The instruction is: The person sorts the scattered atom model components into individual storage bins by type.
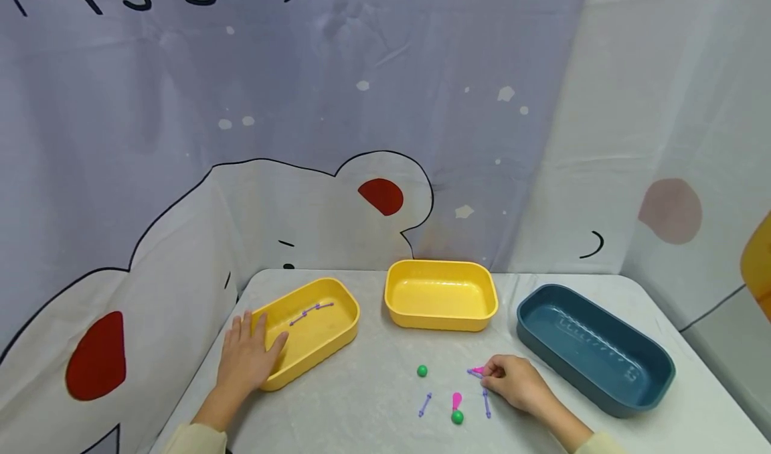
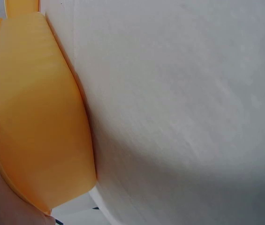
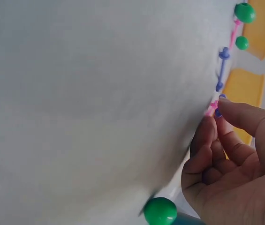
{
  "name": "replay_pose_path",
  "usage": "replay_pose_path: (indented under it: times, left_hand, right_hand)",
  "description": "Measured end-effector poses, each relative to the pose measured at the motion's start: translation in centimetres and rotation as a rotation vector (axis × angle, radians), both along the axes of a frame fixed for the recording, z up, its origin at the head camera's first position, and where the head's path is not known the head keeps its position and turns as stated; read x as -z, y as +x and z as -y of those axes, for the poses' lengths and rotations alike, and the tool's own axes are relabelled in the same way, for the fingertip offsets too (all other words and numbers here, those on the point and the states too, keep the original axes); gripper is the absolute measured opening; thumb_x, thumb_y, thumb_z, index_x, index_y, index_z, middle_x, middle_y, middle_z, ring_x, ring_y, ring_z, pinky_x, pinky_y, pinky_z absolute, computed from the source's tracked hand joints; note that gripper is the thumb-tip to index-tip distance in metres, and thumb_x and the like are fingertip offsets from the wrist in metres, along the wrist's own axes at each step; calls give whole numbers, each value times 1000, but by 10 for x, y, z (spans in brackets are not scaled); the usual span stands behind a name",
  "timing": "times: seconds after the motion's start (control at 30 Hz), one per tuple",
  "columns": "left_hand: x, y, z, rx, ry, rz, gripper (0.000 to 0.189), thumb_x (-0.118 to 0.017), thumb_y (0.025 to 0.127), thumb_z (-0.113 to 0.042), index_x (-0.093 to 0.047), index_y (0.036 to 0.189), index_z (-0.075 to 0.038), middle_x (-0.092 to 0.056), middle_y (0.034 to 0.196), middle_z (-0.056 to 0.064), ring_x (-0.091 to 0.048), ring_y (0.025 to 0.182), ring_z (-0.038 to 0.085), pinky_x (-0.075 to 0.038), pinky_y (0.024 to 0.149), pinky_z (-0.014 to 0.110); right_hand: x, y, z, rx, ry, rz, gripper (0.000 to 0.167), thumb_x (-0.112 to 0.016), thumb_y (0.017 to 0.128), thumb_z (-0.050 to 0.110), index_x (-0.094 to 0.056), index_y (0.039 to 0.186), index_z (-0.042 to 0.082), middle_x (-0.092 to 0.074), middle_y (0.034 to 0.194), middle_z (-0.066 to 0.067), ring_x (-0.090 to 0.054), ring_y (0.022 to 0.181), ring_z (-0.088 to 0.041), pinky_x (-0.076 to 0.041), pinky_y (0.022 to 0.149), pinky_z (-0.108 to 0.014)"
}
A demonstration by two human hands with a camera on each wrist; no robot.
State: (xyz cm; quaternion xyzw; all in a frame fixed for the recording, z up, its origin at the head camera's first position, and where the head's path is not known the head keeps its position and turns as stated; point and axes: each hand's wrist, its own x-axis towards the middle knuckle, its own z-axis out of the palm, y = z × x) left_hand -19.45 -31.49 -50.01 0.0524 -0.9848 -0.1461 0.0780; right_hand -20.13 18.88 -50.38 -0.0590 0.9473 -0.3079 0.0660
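My left hand [image 1: 247, 357] lies with fingers extended over the near-left end of a yellow tray [image 1: 313, 362]. Inside that tray are several small purple sticks [image 1: 310, 311] in a row. Low over the table, my right hand [image 1: 517, 382] pinches a small purple stick [image 3: 218, 112] between thumb and fingertips. A pink piece [image 1: 478, 369] is right at those fingertips. Close by on the table are two other purple sticks [image 1: 486, 404], a pink teardrop-shaped piece [image 1: 456, 399] and green beads [image 1: 458, 417]. One more green bead [image 3: 160, 211] shows below the hand in the right wrist view.
A second yellow tray [image 1: 441, 321] stands at the back middle. The dark blue tray [image 1: 593, 373] sits at the right, angled, beside my right hand. A printed curtain [image 1: 337, 106] hangs behind the white-covered table [image 1: 355, 414].
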Motion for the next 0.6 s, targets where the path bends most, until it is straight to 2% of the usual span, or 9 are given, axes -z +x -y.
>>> replay_pose_path:
  times: [0.2,0.6]
  left_hand:
    - [-2,0,-1,-3,-4,9,86,-34,103,-63,-29,154,7,-13,160,39,-6,148,58,-7,119,68]
    - [-2,-1,-1,-1,1,5,85,-34,103,-62,-30,154,6,-13,160,39,-7,148,58,-7,119,68]
  right_hand:
    - [-13,-2,1,19,-84,1,11,-78,85,9,-69,82,15,-57,69,4,-51,66,-14,-41,57,-24]
    - [-37,-10,14,6,-200,-54,9,-81,85,12,-74,85,17,-66,74,6,-58,68,-12,-47,59,-22]
